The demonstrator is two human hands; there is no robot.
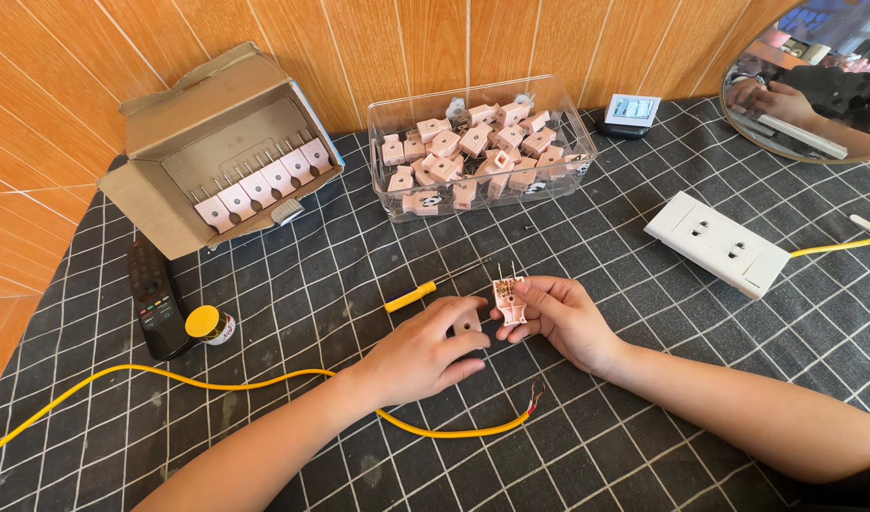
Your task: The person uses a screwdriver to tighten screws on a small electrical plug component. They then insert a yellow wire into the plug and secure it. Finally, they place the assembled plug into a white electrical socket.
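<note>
My right hand (560, 318) pinches the opened pink plug (509, 300); left hand (425, 353) fingers press its cover (466, 323) to the tabletop (643, 379). Best to steady both before aligning.

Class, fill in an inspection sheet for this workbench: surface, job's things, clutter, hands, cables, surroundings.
Surface: dark grid-patterned cloth.
Job's things: pink plug body, prongs up; a small pink piece; yellow-handled screwdriver.
Clutter: clear tub of pink plugs, cardboard box, remote, yellow-capped jar, small clock.
Hands: right hand grips the plug body; left hand rests on the small piece.
Cables: yellow cable, bare end; white socket strip on a yellow lead.
Surroundings: wood-panelled wall, round mirror.
</note>
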